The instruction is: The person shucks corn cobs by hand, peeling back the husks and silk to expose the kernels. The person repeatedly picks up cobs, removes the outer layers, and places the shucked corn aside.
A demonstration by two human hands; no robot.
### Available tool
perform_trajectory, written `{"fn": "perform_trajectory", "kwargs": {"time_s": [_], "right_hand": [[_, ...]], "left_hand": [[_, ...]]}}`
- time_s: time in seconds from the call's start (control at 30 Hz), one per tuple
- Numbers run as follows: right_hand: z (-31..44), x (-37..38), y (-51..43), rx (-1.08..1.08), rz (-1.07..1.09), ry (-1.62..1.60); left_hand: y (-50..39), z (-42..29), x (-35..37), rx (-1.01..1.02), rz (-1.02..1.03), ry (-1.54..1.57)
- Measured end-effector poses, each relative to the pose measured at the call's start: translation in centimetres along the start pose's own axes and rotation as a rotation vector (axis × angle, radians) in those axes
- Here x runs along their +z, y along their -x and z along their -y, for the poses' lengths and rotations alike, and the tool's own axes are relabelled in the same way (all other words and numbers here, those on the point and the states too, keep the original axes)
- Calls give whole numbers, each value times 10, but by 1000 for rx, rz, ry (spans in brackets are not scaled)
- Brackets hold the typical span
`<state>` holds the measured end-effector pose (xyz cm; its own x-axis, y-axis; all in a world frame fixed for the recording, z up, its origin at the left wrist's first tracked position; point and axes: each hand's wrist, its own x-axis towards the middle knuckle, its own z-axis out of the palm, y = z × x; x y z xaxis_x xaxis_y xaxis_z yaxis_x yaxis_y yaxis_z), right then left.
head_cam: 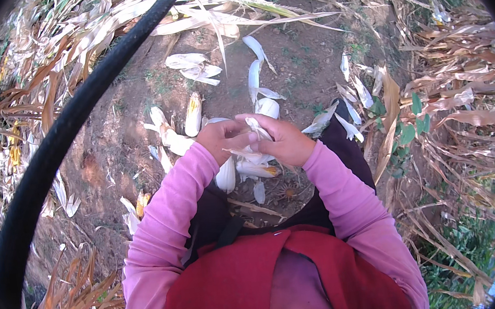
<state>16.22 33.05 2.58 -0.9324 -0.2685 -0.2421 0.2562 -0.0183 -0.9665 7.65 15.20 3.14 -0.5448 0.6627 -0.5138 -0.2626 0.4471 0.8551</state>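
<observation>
My left hand (223, 141) and my right hand (284, 139) meet over the ground between my legs. Both are closed on a pale corn husk (257, 128) whose loose leaves stick out between the fingers; whether a cob is inside is hidden. Just below the hands lie a white-husked ear of corn (226, 175) and a partly husked ear with a yellow tip (256, 170). Beyond my left hand another ear with bared yellow kernels (193, 115) rests on the soil, beside a husked ear (176, 141). A further white-husked ear (267, 108) shows just past my right hand.
Loose husks (195, 67) lie on the brown soil ahead. Dry corn stalks and leaves (233, 15) are heaped along the far side and at right (470, 77). A partly bared yellow ear (142, 204) lies left of my left forearm. A black strap or cable (83, 101) crosses the view at left.
</observation>
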Motion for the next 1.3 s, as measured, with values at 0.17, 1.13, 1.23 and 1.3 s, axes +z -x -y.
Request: {"fn": "perform_trajectory", "kwargs": {"time_s": [0.17, 1.13, 1.23, 1.3], "right_hand": [[-10, 3, -5, -1, -30, 12], [-112, -106, 1, 561, -457, 1183], [-146, -109, 19, 990, -263, 1168], [-167, -100, 22, 967, -217, 1161]], "left_hand": [[-5, 15, -13, 302, -106, -232], [57, 45, -219, 478, -906, 741], [43, -1, -117, 600, -601, 792], [31, -12, -62, 536, -524, 795]]}}
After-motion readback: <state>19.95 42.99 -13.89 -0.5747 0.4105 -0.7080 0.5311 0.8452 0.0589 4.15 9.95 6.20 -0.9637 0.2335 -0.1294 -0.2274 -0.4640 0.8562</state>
